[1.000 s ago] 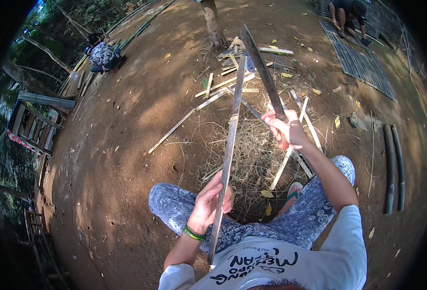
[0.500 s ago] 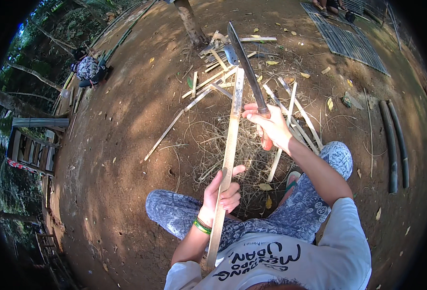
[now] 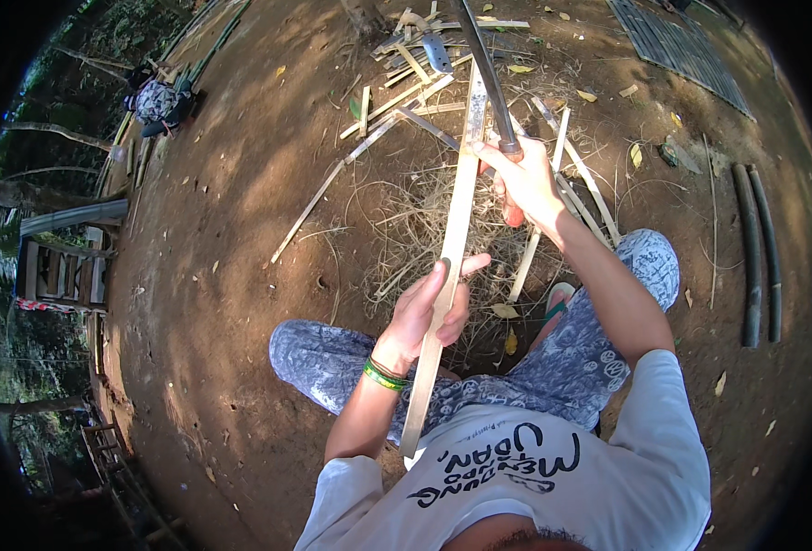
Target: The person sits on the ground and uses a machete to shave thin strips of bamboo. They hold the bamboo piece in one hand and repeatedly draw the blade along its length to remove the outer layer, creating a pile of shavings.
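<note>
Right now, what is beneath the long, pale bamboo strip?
The left hand, dry tan shavings and patterned blue-white trousers show past its edges; parts the strip covers cannot be seen.

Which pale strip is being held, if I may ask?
The long strip in the left hand; the other strips lie scattered or piled on the ground.

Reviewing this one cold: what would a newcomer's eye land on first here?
Probably the long dark knife in the right hand, its blade running off the top edge and its red-brown handle pointing down. Next, the pale strip in the left hand, slanting up the middle of the view. Behind it, a tangle of shavings covers the ground.
</note>
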{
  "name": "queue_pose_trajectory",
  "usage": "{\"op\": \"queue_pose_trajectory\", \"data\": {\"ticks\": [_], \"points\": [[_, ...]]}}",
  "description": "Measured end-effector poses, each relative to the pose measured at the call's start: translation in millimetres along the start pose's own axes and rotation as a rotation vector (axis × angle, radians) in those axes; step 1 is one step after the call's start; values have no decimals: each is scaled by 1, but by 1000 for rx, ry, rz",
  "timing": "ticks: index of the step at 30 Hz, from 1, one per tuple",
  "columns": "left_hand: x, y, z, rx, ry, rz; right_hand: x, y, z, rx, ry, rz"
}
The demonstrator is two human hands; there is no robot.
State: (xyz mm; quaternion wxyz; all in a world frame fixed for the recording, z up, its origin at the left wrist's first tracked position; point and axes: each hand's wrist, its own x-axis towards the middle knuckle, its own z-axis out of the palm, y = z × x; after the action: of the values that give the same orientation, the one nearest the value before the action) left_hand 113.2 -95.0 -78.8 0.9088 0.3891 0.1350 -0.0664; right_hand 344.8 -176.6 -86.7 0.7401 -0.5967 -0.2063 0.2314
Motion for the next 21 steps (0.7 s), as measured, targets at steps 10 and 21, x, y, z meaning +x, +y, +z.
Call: {"op": "queue_pose_trajectory", "data": {"ticks": [10,21], "points": [[23,40,-18,536,191,468,-8,-14,-1,-152,-18,10],[55,84,-19,68,670,1214,-52,0,38,-62,-355,284]]}}
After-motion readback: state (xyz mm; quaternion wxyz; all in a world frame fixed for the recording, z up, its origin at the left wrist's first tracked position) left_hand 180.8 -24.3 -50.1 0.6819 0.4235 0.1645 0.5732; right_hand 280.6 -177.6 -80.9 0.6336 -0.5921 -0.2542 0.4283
